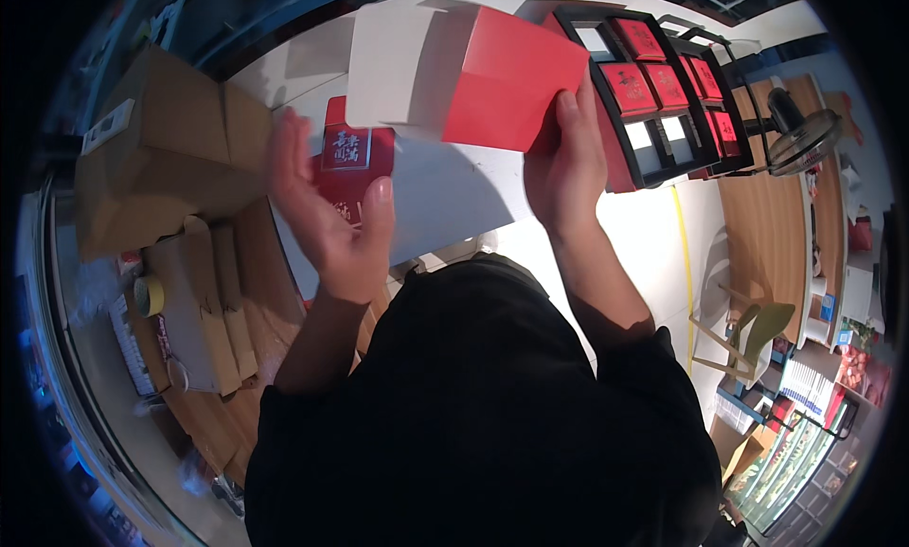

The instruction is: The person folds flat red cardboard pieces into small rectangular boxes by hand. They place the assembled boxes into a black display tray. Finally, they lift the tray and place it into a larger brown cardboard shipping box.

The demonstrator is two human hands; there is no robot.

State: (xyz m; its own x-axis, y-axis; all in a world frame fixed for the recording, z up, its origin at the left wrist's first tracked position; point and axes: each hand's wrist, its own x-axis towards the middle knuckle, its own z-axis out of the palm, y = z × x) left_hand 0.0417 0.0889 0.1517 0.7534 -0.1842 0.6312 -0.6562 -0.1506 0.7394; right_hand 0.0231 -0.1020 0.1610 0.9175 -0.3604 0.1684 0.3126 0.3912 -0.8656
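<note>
Here, right hand clamped on red-and-white carton, left hand spread apart, near red packaging.

Your open box is plain red on one panel and off-white on the other. The red packet shows you silvery-white calligraphy inside a pale-edged square. You have a black compartment tray with small red boxes patterned in dark calligraphy, along with white squares. Your tabletop is a pale bluish-white, crossed by grey shadow. Your top is solid black. The large carton is plain brown with a white label, and your tape roll is yellow. A yellow stripe runs over the white floor; the chair seat is olive green.
</note>
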